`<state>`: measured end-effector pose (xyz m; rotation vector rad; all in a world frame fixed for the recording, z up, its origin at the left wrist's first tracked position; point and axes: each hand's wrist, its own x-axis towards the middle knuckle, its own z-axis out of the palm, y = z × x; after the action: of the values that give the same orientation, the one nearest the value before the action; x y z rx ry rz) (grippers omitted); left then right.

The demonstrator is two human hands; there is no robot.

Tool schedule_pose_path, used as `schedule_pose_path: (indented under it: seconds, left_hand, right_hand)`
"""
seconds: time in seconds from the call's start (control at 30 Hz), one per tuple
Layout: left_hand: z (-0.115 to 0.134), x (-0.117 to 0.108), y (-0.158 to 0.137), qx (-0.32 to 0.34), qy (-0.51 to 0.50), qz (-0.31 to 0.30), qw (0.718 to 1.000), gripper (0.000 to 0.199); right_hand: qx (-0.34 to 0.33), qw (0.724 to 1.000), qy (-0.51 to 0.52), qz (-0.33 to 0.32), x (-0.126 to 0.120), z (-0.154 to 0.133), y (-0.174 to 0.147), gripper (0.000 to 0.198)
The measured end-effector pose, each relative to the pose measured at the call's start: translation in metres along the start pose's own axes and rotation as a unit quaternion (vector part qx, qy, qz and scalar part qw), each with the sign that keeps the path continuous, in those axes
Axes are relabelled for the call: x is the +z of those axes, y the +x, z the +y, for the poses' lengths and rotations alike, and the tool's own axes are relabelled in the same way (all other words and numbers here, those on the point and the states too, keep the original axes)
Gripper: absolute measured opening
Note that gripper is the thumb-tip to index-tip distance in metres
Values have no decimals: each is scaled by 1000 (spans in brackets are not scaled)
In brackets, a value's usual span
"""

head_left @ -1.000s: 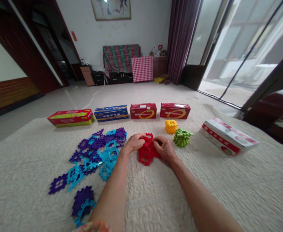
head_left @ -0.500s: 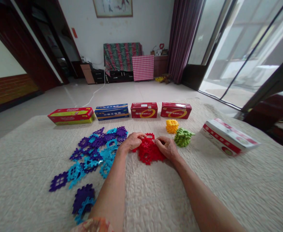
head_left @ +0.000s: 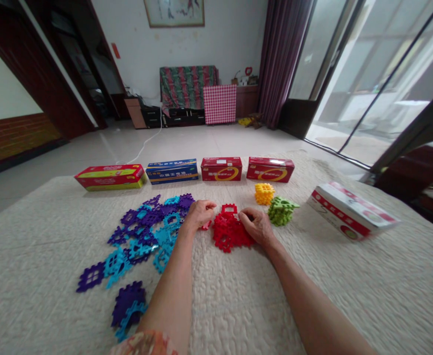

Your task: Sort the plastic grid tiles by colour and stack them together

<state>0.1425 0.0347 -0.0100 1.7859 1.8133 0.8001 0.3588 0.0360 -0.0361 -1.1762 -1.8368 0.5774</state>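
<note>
A heap of red interlocking plastic pieces (head_left: 227, 233), toothed along their edges, lies on the quilted cover in front of me. My left hand (head_left: 199, 215) is just left of the heap with its fingers curled together. Below these fingers shows part of a single red piece (head_left: 206, 226), mostly covered by the hand. On the heap's right side rests my right hand (head_left: 255, 224), fingers bent and closed against the red pieces; what the fingertips pinch is hidden. A red window-frame piece (head_left: 229, 208) sticks out at the heap's far edge.
Purple and light-blue pieces (head_left: 150, 229) spread out on the left. A yellow stack (head_left: 264, 194) and a green stack (head_left: 281, 211) stand at right. Beyond are a red-yellow box (head_left: 111, 177), a blue box (head_left: 172, 171) and two red boxes (head_left: 221, 170); a white-red box (head_left: 351, 209) sits far right.
My left hand has moved slightly left, off the red heap, with a red piece beneath its fingers. A gap of cover now shows beside the heap. My right hand stays in place.
</note>
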Motion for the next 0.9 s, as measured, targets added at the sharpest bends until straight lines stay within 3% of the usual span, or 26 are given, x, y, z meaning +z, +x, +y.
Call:
schedule_pose_path:
  seconds: [0.1, 0.2, 0.33, 0.47, 0.6, 0.7, 0.9]
  left_hand:
    - [-2, 1, 2, 31, 44, 50, 997, 32]
    - [-3, 2, 5, 39, 32, 153, 987, 31]
    - [-1, 9, 9, 32, -7, 246, 969, 32]
    - [-2, 14, 13, 41, -26, 285, 957, 34]
    - [-2, 15, 17, 43, -43, 308, 950, 35]
    - [-1, 14, 18, 41, -53, 322, 944, 34]
    - [3, 13, 19, 35, -75, 334, 939, 33]
  right_hand:
    - [-13, 1000, -6, 18, 0, 4, 1, 21]
    - [-21, 1000, -19, 10, 0, 8, 8, 28]
    - [-59, 993, -57, -81, -3, 9, 29, 45]
    - [-51, 972, -127, -189, -6, 0, 50, 49]
    - [-48, 954, -170, -244, -10, -10, 59, 41]
    - [-69, 952, -175, -242, -11, -8, 63, 42]
    - [-125, 962, -170, -175, -1, 14, 68, 53]
